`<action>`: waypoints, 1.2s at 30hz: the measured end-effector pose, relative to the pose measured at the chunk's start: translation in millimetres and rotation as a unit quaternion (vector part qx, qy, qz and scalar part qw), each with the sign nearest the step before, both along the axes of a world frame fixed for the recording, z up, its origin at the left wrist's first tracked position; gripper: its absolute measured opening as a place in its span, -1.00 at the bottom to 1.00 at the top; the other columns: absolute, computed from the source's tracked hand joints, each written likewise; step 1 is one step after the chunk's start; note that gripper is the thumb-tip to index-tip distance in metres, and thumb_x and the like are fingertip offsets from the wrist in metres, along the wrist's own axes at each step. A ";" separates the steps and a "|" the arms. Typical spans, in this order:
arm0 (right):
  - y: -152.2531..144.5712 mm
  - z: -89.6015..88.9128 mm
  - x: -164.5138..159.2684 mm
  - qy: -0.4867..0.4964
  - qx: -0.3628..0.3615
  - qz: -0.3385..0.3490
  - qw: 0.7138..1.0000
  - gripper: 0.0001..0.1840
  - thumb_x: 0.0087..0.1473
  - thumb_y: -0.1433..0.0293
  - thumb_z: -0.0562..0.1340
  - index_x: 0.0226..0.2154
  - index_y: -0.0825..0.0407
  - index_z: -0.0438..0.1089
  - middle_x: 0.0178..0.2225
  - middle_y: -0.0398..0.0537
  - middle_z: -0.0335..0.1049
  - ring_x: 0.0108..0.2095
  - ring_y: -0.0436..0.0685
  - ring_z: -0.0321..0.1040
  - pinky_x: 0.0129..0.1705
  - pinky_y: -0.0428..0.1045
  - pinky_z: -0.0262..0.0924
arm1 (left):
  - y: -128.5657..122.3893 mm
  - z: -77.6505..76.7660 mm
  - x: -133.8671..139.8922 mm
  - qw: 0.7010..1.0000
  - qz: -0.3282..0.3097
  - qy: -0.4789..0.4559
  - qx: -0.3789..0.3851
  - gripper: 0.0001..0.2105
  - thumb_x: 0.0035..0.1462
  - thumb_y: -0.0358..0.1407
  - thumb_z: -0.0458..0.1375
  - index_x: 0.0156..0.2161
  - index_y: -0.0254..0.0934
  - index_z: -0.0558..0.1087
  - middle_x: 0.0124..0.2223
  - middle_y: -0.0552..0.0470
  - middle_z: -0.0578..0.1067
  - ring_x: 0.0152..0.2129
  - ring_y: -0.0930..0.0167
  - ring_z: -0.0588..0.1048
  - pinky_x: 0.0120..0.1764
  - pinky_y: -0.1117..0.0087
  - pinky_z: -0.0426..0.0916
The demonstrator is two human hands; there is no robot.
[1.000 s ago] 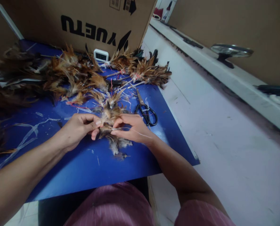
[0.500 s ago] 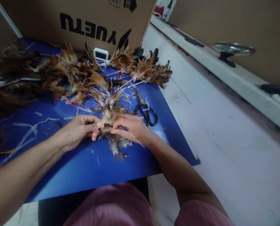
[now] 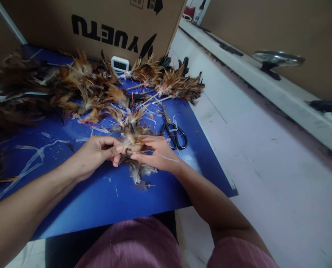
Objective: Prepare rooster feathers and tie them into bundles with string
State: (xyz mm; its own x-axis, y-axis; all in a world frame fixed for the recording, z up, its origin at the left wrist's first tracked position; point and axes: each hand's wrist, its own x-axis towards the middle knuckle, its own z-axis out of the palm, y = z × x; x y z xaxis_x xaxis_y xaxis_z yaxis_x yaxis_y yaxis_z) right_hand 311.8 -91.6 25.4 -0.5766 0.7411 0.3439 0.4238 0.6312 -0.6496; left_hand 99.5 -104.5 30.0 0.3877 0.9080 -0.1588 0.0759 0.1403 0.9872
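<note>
Thumb and fingers of my left hand (image 3: 104, 150) pinch a bunch of feathers (image 3: 130, 142), fluffy tan and grey-brown, just above the blue tabletop (image 3: 98, 197). From the other side my right hand (image 3: 158, 153) closes round the same bunch, its thumb below and its fingers partly hidden behind the plumes. A thin whitish strand (image 3: 167, 158) trails over the right hand toward the wrist. Below the bunch, loose grey feathers (image 3: 140, 175) lie on the blue surface. Black-handled scissors (image 3: 173, 130) rest just beyond my right hand.
Heaps of brown feathers (image 3: 82, 85) cover the back and left. Tied feather bundles (image 3: 171, 83) lie at the back right near a small white digital timer (image 3: 120, 64). Clear plastic strips (image 3: 33, 162) lie on the left. A cardboard box (image 3: 104, 22) stands behind.
My right hand's fingers have spread round the feathers, farther from the thumb than before. The tan plumes now show more between the hands. My left hand has hardly moved.
</note>
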 end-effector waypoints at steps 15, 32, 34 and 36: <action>-1.0 8.3 -0.2 0.054 0.005 0.087 0.995 -0.82 -0.06 0.35 0.38 -0.52 0.08 0.40 -0.53 -0.18 0.42 -0.52 -0.07 0.31 -0.37 -0.11 0.21 | -2.9 3.2 1.1 0.997 -0.017 -0.022 -0.068 -0.73 -0.01 -0.21 0.26 -0.60 -0.33 0.41 -0.68 0.09 0.36 -0.68 0.54 0.27 -0.55 0.50 0.13; -1.0 9.5 3.8 0.074 0.009 0.051 0.996 -0.78 -0.06 0.36 0.39 -0.54 0.08 0.36 -0.50 -0.16 0.40 -0.45 -0.04 0.32 -0.34 -0.10 0.20 | -3.5 4.7 1.3 0.995 0.007 -0.076 -0.067 -0.77 -0.04 -0.25 0.28 -0.58 -0.35 0.43 -0.69 0.10 0.37 -0.69 0.56 0.28 -0.55 0.53 0.13; -1.7 10.2 3.7 0.067 0.029 0.038 0.997 -0.81 -0.05 0.36 0.39 -0.50 0.08 0.38 -0.48 -0.15 0.41 -0.44 -0.04 0.33 -0.33 -0.09 0.20 | -2.6 4.5 0.9 0.994 0.012 -0.079 -0.073 -0.78 -0.07 -0.24 0.30 -0.57 -0.35 0.44 -0.70 0.11 0.37 -0.70 0.57 0.28 -0.56 0.54 0.13; -2.3 11.0 3.5 0.058 0.043 0.034 0.997 -0.85 -0.03 0.37 0.37 -0.46 0.07 0.40 -0.46 -0.15 0.42 -0.43 -0.03 0.33 -0.32 -0.09 0.21 | -2.1 4.3 0.5 0.994 0.015 -0.079 -0.078 -0.79 -0.08 -0.23 0.31 -0.56 -0.34 0.45 -0.71 0.12 0.37 -0.71 0.57 0.28 -0.56 0.54 0.13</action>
